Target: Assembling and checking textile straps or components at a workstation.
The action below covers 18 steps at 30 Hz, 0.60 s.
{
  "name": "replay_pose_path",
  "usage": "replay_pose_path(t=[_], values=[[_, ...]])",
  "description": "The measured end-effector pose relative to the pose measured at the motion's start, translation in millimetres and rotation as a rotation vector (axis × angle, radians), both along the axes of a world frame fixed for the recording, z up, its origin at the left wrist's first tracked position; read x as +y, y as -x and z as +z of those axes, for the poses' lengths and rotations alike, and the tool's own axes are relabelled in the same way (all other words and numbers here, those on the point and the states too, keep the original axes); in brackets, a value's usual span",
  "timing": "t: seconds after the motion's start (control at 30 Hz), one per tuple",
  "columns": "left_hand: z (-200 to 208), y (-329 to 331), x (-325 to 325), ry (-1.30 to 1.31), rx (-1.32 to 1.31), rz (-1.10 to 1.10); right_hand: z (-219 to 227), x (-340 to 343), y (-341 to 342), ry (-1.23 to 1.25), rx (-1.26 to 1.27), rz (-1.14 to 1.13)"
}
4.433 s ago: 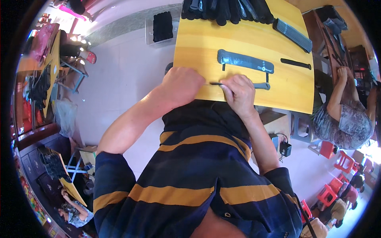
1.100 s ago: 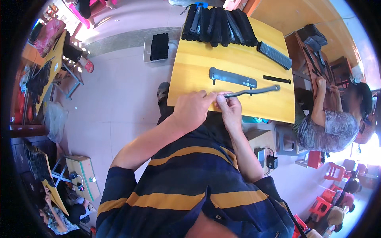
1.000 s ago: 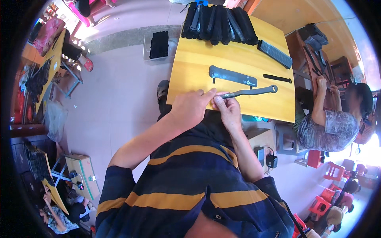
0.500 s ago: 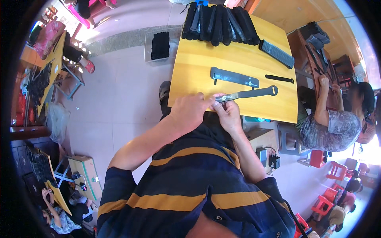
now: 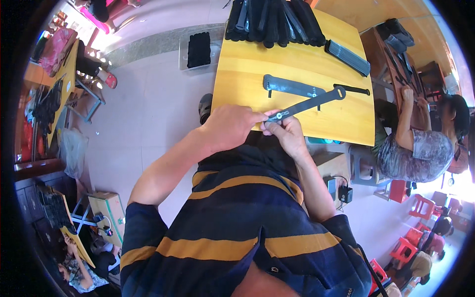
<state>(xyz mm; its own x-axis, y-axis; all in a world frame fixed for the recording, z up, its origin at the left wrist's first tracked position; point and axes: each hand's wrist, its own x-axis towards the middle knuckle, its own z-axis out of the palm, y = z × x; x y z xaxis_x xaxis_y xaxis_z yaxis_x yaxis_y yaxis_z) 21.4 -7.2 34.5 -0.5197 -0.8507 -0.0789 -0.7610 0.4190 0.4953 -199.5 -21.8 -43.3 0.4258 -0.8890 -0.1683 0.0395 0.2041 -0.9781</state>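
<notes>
My left hand (image 5: 231, 124) and my right hand (image 5: 289, 137) meet at the table's near edge, both closed on the near end of a flat black strap (image 5: 316, 100). The strap has a pale printed mark by my fingers and a slot in its rounded far end. It slants away to the right, its far part passing over one end of a longer dark flat band (image 5: 286, 86) with small tabs. Near the strap's slotted end lies a short thin black strip (image 5: 354, 89). My fingertips partly hide the held end.
On the yellow table (image 5: 237, 74), several black straps (image 5: 272, 24) are heaped at the back, beside a stack of dark strips (image 5: 348, 58). A clear bin (image 5: 199, 67) with a black bundle stands on the floor at left. Another person (image 5: 415, 148) works at a table on the right.
The strap's slotted end has swung away from me, so the strap slants more steeply and now crosses the dark band. Both hands keep hold of its near end. The view has shifted slightly.
</notes>
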Motion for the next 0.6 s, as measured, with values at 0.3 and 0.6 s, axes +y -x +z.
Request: replay_pose_path(t=[0.3, 0.6], values=[[17.3, 1.0, 1.1, 0.158, 0.139, 0.037, 28.2, -0.6, 16.5, -0.172, -0.153, -0.014], [5.7, 6.8, 0.1, 0.234, -0.032, -0.410, 48.5, 7.9, 27.5, -0.113, 0.095, 0.576]])
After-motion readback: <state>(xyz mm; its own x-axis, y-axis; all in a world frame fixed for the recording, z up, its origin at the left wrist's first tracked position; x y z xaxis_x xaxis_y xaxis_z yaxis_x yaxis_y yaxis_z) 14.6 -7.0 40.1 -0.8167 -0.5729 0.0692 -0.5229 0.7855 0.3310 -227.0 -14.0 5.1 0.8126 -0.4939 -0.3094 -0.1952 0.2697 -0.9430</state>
